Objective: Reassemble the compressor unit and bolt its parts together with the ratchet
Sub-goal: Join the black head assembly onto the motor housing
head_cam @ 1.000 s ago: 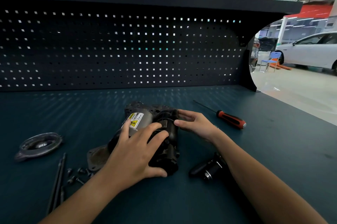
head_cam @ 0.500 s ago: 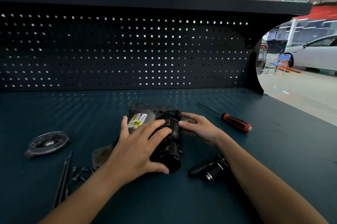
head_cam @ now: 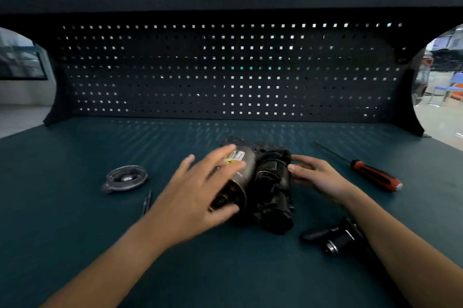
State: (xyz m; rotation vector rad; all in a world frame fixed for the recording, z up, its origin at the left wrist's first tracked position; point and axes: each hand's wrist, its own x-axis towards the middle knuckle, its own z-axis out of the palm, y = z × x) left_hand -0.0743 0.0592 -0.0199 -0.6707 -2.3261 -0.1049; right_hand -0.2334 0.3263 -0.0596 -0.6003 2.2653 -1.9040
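The compressor unit [head_cam: 273,182] lies on the teal bench, a silver cylinder [head_cam: 246,160] with a yellow warning label on its left and a black housing on its right. My left hand [head_cam: 198,197] is blurred, with fingers spread over the silver cylinder and the thumb by its near end, not clamped on it. My right hand [head_cam: 318,177] presses its fingertips against the right side of the black housing. A round grey cover plate [head_cam: 125,178] lies apart to the left. I cannot pick out a ratchet.
A red-handled screwdriver [head_cam: 375,176] lies to the right of my right hand. A black cylindrical part [head_cam: 335,240] sits near my right forearm. A thin long bolt [head_cam: 147,201] shows beside my left wrist. A dark pegboard [head_cam: 225,69] walls the back of the bench.
My left hand has let go of the black housing and slid left over the silver cylinder, fingers spread. The view has swung left. My right hand stays against the housing.
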